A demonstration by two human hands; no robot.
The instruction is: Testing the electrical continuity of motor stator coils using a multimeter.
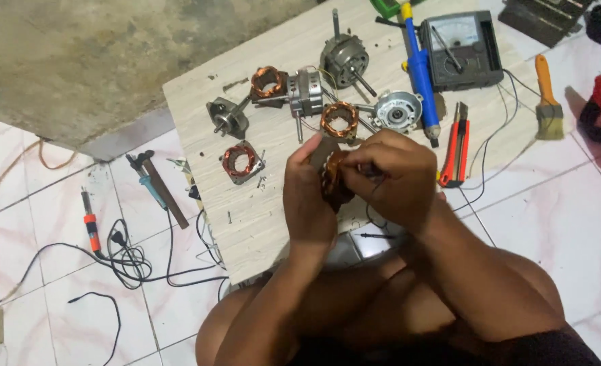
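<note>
A stator (333,177) is held above the board's (246,203) near edge, between both hands. The left hand (308,196) is cupped against its left side; the right hand (390,177) is closed over its right side — fingers pinching, perhaps, a fine wire. Both hands are equally near; its axis cannot be told.

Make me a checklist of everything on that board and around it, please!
Surface: pale wood-look board lying on white floor tiles.
Job's things: copper-wound stator held between left hand and right hand.
Clutter: more stators, motor, meter, blue solder pump, red cutter, brush.
Grippers: both hands closed on the stator.
Cables: black leads tangled on the floor.
Surroundings: soldering iron, bare concrete.
</note>
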